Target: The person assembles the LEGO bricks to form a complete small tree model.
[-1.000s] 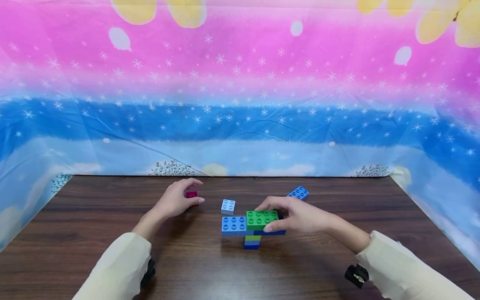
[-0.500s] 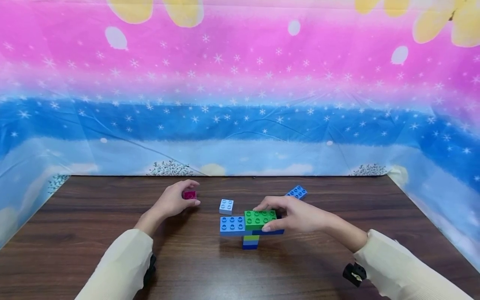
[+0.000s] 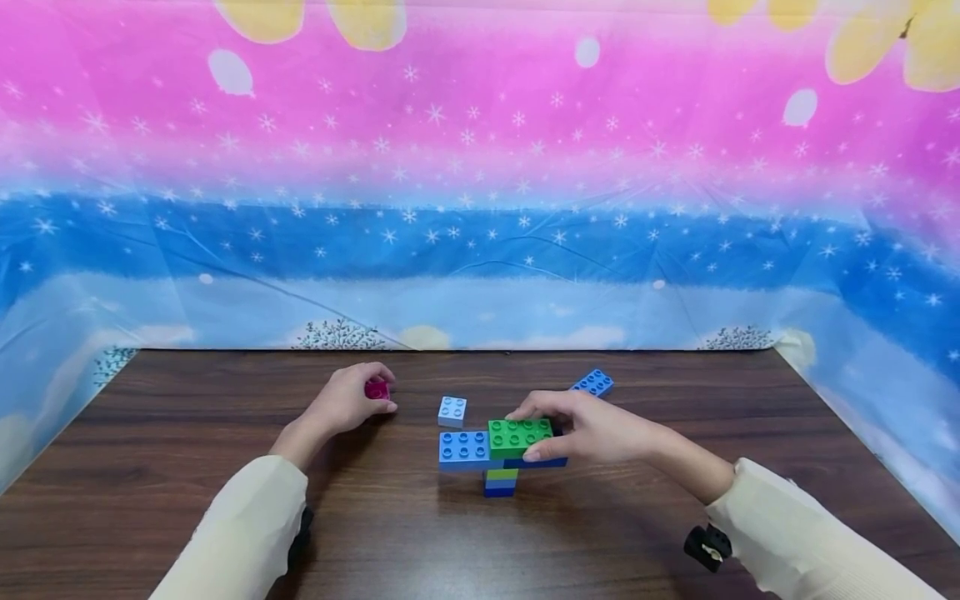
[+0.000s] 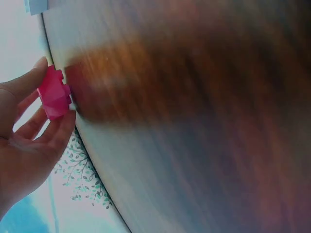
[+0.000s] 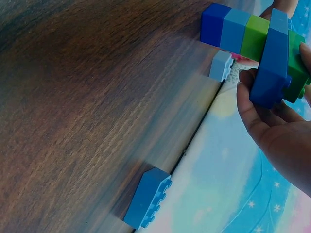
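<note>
My left hand [image 3: 342, 402] pinches a small magenta toy building brick [image 3: 377, 391] between thumb and fingers at the back left of the table. In the left wrist view, thumb and fingertips sit on opposite sides of that brick [image 4: 55, 94]. My right hand [image 3: 596, 429] grips the green brick [image 3: 519, 438] on top of a T-shaped brick build. Beside the green brick lies a blue brick [image 3: 462, 448], with a dark blue brick [image 3: 551, 462] underneath. A narrow stem [image 3: 500, 483] of lime, light blue and dark blue bricks carries them. The right fingers also reach behind the dark blue brick [image 5: 269, 73].
A pale blue square brick [image 3: 452, 412] stands just behind the build. Farther back right, a long blue brick [image 3: 593, 382] lies partly behind my right hand. A patterned cloth [image 3: 480, 308] hangs along the back edge of the wooden table [image 3: 420, 550].
My left fingers have closed in on the magenta brick, which stays about where it was. The right hand and the build hold still; the head view has shifted slightly.
</note>
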The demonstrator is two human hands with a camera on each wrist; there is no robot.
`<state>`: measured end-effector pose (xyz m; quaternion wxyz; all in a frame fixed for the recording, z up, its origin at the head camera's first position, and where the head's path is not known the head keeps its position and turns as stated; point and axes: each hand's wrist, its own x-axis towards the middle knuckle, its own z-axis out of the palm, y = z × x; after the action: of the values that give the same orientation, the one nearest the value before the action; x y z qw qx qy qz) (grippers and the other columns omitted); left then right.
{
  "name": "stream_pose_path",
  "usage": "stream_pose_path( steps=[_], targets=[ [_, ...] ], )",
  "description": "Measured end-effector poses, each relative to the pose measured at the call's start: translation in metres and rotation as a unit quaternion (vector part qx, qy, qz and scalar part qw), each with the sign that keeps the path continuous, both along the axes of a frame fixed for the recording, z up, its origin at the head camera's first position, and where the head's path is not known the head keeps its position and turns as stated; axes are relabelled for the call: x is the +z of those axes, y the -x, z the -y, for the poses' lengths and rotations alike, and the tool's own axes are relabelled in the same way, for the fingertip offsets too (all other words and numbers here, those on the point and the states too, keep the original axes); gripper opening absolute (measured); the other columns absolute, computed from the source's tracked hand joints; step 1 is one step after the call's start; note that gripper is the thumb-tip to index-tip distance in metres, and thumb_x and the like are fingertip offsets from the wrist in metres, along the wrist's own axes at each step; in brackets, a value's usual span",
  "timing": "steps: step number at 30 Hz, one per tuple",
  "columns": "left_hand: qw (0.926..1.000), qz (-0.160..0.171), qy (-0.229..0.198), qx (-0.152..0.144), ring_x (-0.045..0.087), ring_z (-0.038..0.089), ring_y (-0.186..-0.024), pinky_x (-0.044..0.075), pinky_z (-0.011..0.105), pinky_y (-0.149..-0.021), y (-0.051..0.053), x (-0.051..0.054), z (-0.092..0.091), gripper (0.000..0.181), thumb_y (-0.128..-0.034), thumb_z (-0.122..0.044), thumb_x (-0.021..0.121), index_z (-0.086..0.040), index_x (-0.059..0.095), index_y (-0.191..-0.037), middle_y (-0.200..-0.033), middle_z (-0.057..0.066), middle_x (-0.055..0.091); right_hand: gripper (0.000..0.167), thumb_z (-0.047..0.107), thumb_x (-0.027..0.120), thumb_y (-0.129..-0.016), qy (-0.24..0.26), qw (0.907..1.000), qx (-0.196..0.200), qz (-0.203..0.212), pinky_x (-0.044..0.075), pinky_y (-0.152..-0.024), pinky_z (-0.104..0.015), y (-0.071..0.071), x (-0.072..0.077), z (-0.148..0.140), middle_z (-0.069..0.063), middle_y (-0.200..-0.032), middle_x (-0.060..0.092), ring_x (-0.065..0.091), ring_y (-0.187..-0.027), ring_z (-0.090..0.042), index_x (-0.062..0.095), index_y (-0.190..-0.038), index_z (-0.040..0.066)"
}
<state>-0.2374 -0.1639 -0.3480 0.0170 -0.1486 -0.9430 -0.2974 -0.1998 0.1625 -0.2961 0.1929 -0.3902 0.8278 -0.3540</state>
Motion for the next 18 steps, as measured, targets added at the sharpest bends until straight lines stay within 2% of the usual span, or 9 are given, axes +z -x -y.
stream_pose_path(
  steps=[5, 10, 13, 18],
  targets=[
    [0.9995, 0.002, -0.028, 0.016, 0.054, 0.024, -0.082, 0.044, 0.040, -0.072, -0.003, 0.007, 0.004, 0.028, -0.0817, -0.011, 0.069, 0.001, 0.057, -0.104, -0.088, 0.010, 0.058, 0.036, 0.024, 0.062, -0.088, 0.000, 1.0000, 0.000, 0.000, 0.044, -0.066, -0.027, 0.000, 0.000, 0.000, 0.004, -0.103, 0.060, 0.053, -0.080, -0.013, 0.054, -0.122, 0.016],
    [0.9986, 0.012, -0.042, 0.032, 0.054, 0.028, -0.088, 0.044, 0.041, -0.075, -0.008, 0.015, 0.007, 0.037, -0.0817, -0.012, 0.069, 0.004, 0.054, -0.111, -0.095, 0.015, 0.058, 0.036, 0.023, 0.062, -0.088, 0.002, 1.0000, 0.000, 0.004, 0.045, -0.067, -0.027, -0.001, 0.000, 0.000, 0.004, -0.104, 0.060, 0.054, -0.081, -0.014, 0.054, -0.122, 0.016],
    [0.9985, 0.015, -0.048, 0.021, 0.055, 0.031, -0.093, 0.045, 0.042, -0.078, -0.012, 0.019, 0.007, 0.042, -0.0816, -0.012, 0.069, 0.007, 0.052, -0.114, -0.099, 0.017, 0.058, 0.036, 0.023, 0.062, -0.088, 0.002, 1.0000, 0.001, 0.004, 0.045, -0.067, -0.028, -0.001, 0.001, 0.000, 0.004, -0.103, 0.060, 0.053, -0.081, -0.014, 0.053, -0.122, 0.016],
    [0.9981, 0.005, -0.062, -0.005, 0.057, 0.031, -0.092, 0.046, 0.042, -0.079, -0.023, 0.025, 0.002, 0.034, -0.0807, -0.010, 0.068, 0.004, 0.056, -0.109, -0.095, 0.013, 0.059, 0.036, 0.024, 0.062, -0.088, 0.000, 1.0000, -0.002, 0.003, 0.044, -0.066, -0.028, -0.001, 0.001, 0.000, 0.005, -0.103, 0.061, 0.053, -0.079, -0.013, 0.053, -0.122, 0.016]
  ],
)
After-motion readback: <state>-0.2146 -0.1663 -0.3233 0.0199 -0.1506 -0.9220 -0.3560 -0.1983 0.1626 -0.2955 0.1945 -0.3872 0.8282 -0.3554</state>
